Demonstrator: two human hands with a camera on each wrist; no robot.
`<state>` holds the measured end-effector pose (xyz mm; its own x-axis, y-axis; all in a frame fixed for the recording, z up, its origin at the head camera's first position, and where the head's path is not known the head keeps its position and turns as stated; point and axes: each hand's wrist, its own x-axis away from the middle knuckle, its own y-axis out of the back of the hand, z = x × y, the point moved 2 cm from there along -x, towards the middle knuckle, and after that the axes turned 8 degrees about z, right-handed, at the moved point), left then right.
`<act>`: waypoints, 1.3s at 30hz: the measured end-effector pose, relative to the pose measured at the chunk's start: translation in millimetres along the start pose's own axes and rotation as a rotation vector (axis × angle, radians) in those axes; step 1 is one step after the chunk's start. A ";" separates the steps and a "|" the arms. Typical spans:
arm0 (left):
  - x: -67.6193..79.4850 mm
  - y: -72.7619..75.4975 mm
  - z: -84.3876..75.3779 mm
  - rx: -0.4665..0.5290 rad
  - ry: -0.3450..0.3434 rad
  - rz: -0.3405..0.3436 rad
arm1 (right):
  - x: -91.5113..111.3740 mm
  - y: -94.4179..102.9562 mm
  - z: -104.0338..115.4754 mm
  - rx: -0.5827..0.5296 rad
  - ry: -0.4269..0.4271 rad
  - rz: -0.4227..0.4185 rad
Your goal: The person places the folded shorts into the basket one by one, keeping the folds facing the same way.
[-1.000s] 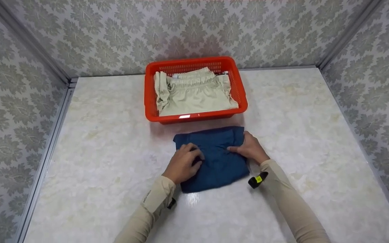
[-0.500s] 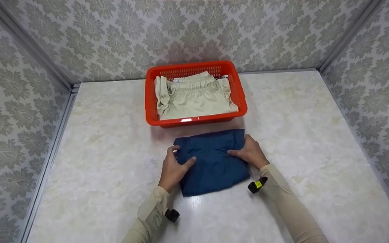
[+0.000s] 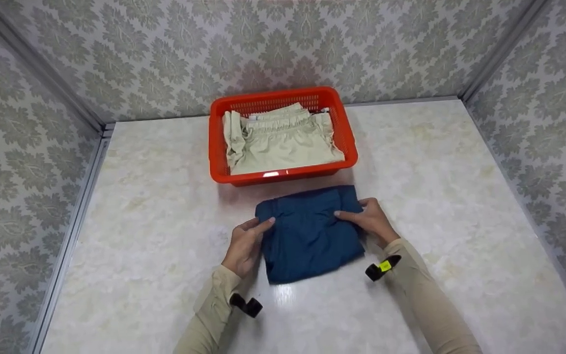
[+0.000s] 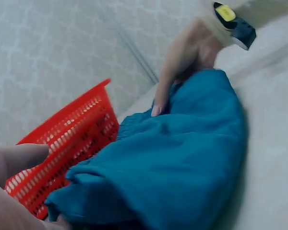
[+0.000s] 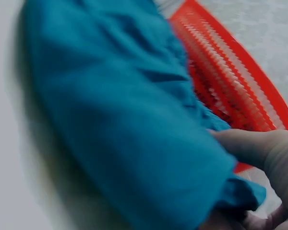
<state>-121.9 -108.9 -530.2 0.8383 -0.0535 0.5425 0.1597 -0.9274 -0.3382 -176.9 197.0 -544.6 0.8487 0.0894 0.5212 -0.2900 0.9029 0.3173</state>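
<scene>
A folded blue garment (image 3: 312,236) with a gathered edge lies on the table in front of the basket; both wrist views show its far end puffed up. My left hand (image 3: 244,246) holds its left edge, thumb over the top and fingertips at the underside. In the left wrist view the thumb (image 4: 26,157) stands out beside the cloth. On the opposite side, my right hand (image 3: 374,219) pinches the right edge with the thumb laid on top. The fingers under the cloth are mostly hidden.
Behind the garment stands a red plastic basket (image 3: 283,178) with slotted sides. Folded cream clothes (image 3: 290,145) with an elastic waistband fill it. Patterned wall panels (image 3: 273,44) enclose the pale marbled table (image 3: 440,196) at the back and sides.
My left hand has gone from lying over the garment's left part to its left edge, taking hold there. The right hand stays at the right edge, shifting slightly.
</scene>
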 end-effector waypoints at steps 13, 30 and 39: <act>22.7 36.9 -2.8 -0.609 -0.020 -0.065 | 3.4 -10.6 -1.7 -0.398 -0.003 0.189; -0.4 3.7 2.5 -0.592 -0.126 0.089 | 8.3 -24.6 -1.5 -0.148 0.210 0.240; -6.3 3.1 8.6 -0.474 -0.113 0.126 | 6.7 -33.8 -0.1 -0.365 0.159 0.347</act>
<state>-122.2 -108.2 -541.3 0.8912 -0.1600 0.4245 -0.1790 -0.9838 0.0048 -161.4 167.1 -551.9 0.7952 0.4462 0.4105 -0.4170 0.8940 -0.1640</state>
